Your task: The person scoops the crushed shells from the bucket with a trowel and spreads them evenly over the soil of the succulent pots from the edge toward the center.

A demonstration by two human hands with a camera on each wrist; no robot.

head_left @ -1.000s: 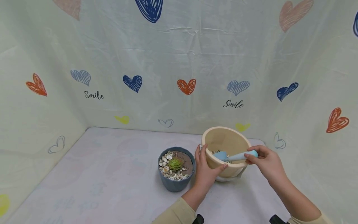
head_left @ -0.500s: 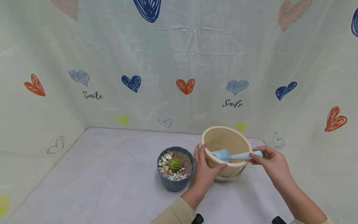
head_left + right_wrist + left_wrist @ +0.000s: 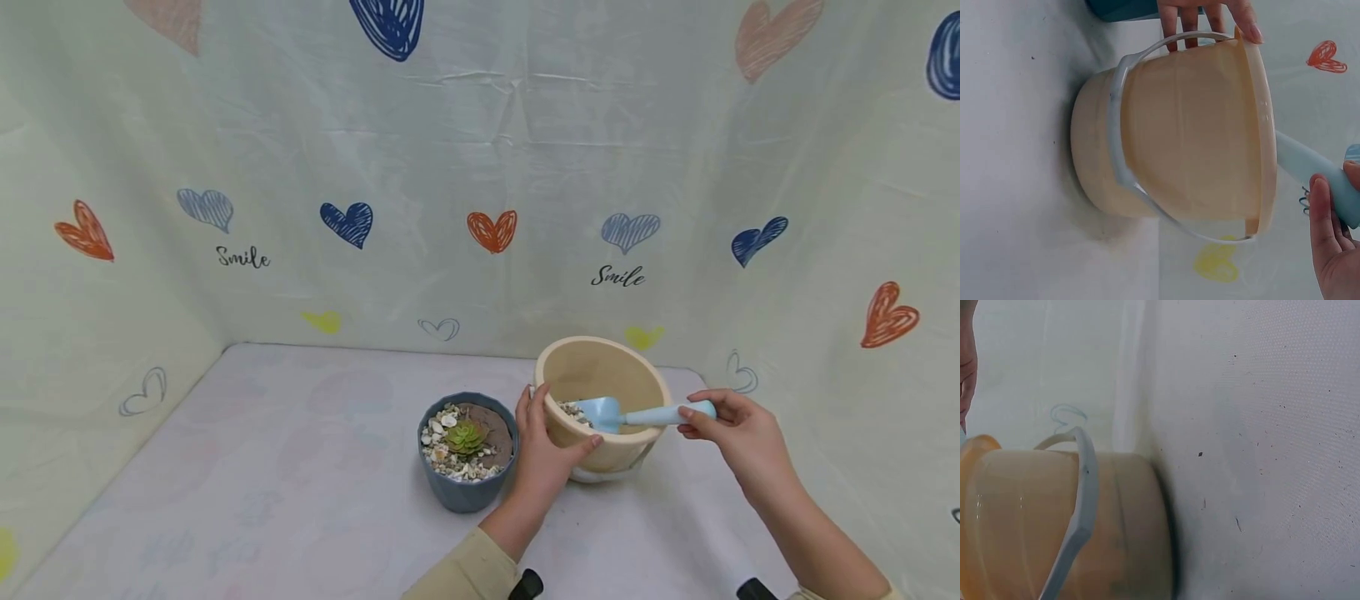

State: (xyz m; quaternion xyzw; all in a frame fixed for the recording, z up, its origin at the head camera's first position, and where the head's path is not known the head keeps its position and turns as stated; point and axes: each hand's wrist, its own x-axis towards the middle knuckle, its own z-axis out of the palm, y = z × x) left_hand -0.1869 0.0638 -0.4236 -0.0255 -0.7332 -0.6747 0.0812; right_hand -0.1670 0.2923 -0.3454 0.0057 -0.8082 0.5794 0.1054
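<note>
A cream bucket (image 3: pixel 611 454) with a pale grey handle (image 3: pixel 1119 119) stands on the table, leaning a little. My left hand (image 3: pixel 543 454) grips its near left rim, thumb over the front and fingers round the side. My right hand (image 3: pixel 738 437) pinches the end of a light blue toy shovel (image 3: pixel 660 415) at the bucket's right rim. The shovel's blade lies inside the bucket, against small pebbles (image 3: pixel 576 412). Left of the left hand is a blue-grey pot (image 3: pixel 459 497) holding a green succulent (image 3: pixel 467 436), white pebbles and a patch of brown soil.
A white cloth covers the table (image 3: pixel 315 483), with dark specks near the bucket. Behind it hangs a pale curtain (image 3: pixel 420 150) printed with hearts. The pot stands close beside the left wrist.
My right hand has moved slightly right, drawing the shovel along, so its blade sits farther right in the bucket and more pebbles show. The left hand keeps its grip on the bucket.
</note>
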